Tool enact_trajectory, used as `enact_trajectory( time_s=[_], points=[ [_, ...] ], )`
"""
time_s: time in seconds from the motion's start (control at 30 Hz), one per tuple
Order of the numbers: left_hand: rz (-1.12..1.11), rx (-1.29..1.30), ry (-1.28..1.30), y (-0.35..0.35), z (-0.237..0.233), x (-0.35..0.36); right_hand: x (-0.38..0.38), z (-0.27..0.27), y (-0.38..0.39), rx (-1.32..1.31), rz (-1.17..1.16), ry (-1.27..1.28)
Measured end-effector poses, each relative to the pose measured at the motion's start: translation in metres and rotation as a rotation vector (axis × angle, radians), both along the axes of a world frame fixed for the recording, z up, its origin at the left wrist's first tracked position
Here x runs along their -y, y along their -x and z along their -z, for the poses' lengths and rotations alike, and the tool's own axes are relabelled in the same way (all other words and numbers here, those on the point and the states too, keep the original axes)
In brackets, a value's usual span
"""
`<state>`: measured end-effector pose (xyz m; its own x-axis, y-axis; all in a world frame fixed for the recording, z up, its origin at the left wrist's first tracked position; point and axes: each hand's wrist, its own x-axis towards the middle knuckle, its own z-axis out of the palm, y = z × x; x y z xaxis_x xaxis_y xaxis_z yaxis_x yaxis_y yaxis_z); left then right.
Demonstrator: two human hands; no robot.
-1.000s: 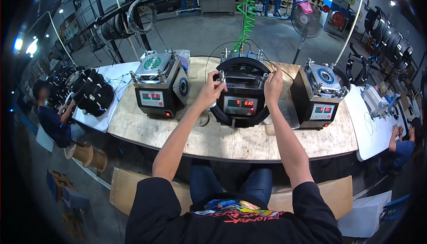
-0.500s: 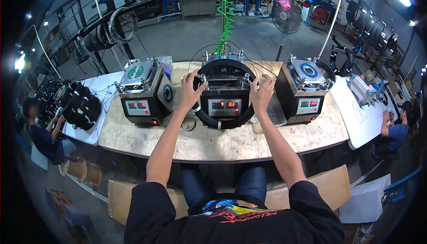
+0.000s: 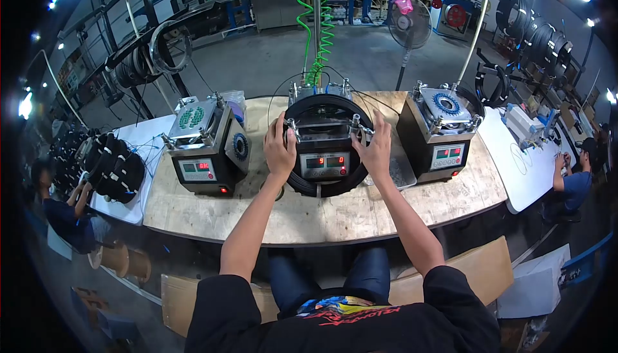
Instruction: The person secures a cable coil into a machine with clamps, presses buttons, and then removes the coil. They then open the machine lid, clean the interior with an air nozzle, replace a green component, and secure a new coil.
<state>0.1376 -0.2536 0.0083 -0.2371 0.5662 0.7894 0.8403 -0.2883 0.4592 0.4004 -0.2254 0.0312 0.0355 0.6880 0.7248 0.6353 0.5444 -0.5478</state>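
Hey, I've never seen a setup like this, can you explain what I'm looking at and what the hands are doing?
Sure. There's no robot here, just a person's two bare hands, seen by a camera worn on the head, looking forward and down. On the wooden table stand three boxy machines with lit number displays: a left machine, a middle machine and a right machine. A black cable coil rings the middle one's display. The left hand is at the coil's left side, the right hand at its right, each close to a metal post. How firmly they grip, I can't tell.
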Motion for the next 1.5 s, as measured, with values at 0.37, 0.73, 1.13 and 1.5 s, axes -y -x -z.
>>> enact_trajectory(
  time_s=[0.37, 0.73, 1.13, 1.5],
  points=[
    [-0.022, -0.002, 0.002, -0.001, 0.002, 0.001, 0.0, 0.007, 0.039, 0.074, 0.057, -0.039],
    [-0.001, 0.025, -0.036, -0.003, 0.007, 0.001, -0.076, -0.08, 0.022, 0.106, -0.302, 0.062],
    [-0.013, 0.051, -0.006, -0.003, 0.002, 0.002, -0.233, -0.069, 0.076, 0.613, -0.577, 0.463],
    [-0.04, 0.049, -0.002, -0.004, 0.003, 0.002, -0.239, -0.074, 0.082, 0.734, -0.656, 0.339]
  ],
)
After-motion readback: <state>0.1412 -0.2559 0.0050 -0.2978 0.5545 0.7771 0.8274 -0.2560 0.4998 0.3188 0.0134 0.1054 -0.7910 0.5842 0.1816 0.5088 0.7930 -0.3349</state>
